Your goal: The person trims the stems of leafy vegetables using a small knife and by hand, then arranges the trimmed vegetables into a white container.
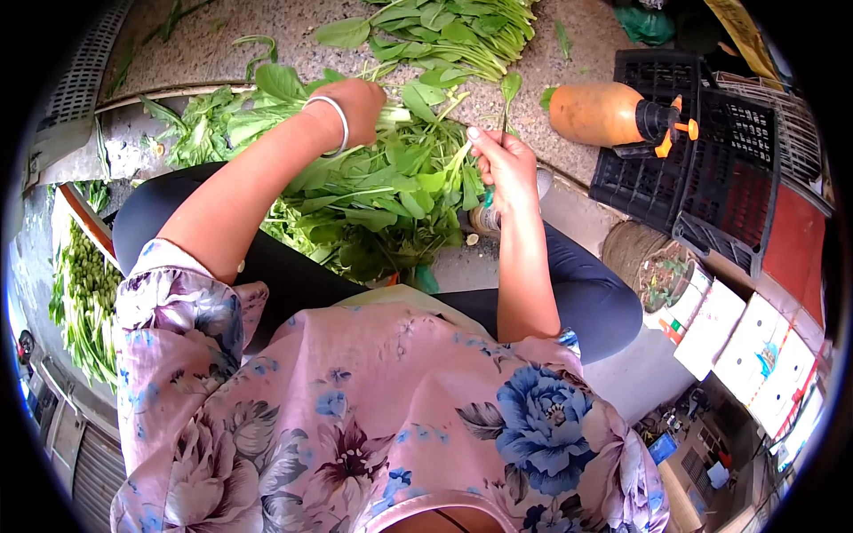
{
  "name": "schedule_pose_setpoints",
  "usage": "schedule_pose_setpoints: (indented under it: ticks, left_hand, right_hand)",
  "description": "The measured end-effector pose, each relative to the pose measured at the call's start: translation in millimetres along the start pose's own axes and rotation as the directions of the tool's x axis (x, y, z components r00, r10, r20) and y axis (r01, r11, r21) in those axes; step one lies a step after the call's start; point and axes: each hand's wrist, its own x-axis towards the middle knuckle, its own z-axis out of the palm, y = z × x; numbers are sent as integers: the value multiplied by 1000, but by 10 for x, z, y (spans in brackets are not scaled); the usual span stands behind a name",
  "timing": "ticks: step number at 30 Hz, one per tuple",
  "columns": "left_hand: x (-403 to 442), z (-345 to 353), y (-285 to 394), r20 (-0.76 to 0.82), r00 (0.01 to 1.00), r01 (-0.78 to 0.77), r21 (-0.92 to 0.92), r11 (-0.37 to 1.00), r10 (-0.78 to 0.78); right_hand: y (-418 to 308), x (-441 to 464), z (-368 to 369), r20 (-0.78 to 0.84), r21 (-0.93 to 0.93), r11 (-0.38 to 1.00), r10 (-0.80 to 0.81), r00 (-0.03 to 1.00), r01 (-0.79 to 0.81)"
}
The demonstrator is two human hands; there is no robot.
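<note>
While left hand [354,108] clenches leafy greens [382,191] at near edge of slab [293,28] | pale stems [396,114] project from fist toward right hand [509,167] | right fingers [477,133] pinch slender item [505,119], identity unclear

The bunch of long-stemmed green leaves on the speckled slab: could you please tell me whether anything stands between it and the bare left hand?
Only a few broad green leaves lie between the left hand and the bunch; nothing rigid is visible there. The orange plastic spray bottle lies off to the right.
</note>
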Motion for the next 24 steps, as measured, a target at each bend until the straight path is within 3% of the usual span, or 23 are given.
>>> schedule_pose_setpoints:
  ticks: [2, 3, 4, 5, 6, 7, 8, 10, 11, 14, 16, 18, 19, 21, 24]
  left_hand:
    - [-10, -87, 55, 16, 1000, 27, -41, 999, -27]
    - [-22, -140, 90, 6, 999, 43, -89, 995, -43]
    - [-28, -160, 99, -3, 998, 61, -137, 989, -62]
    - [-20, -127, 95, 0, 998, 64, -137, 989, -64]
    - [-4, -77, 100, -97, 994, 36, -190, 981, -55]
    - [19, -47, 99, -195, 979, 1, -239, 971, -49]
    - [32, -25, 92, -195, 980, 1, -238, 971, -49]
    - [50, -26, 95, -44, 999, -36, -653, 756, 9]
    - [80, 21, 114, 65, 998, 42, -793, 608, 16]
    - [45, 128, 163, -22, 989, -83, -905, 417, 149]
    - [62, 132, 154, -37, 988, -96, -906, 412, 149]
    - [71, 80, 138, 46, 997, 17, -913, 408, 61]
    - [40, 41, 162, 11, 999, -7, -912, 410, 42]
    - [60, 66, 159, 22, 999, 5, -899, 438, 35]
    - [79, 42, 173, 57, 998, 33, -869, 493, 33]
  right_hand:
    - [112, 109, -36, -63, -250, 944, -236, 970, 213]
    - [54, 73, -16, -62, -272, 946, -198, 978, 174]
    - [5, 44, 0, -61, -270, 947, -197, 979, 174]
    - [-37, 13, 7, -8, -100, 991, -92, 996, 91]
    - [-70, -14, 13, 61, 67, 998, 4, 998, -8]
    - [-85, -30, 52, 59, -5, 1000, -22, 998, 23]
    - [-94, -54, 90, 59, -5, 1000, -22, 998, 22]
    - [-104, -78, 163, 135, 21, 999, -32, 990, 29]
    - [-96, -73, 195, 167, 61, 998, -14, 986, 3]
    - [-89, -86, 292, 312, 217, 974, 0, 950, -71]
    - [-91, 3, 272, 313, 192, 981, -25, 949, -38]
    - [-163, 218, 192, 175, 253, 967, -51, 983, 5]
    - [-163, 414, 130, -5, 202, 978, -56, 998, 56]
    - [-102, 941, -81, -187, 243, 969, -2, 982, 48]
    - [-8, 1539, -192, -279, 176, 980, -43, 959, 95]
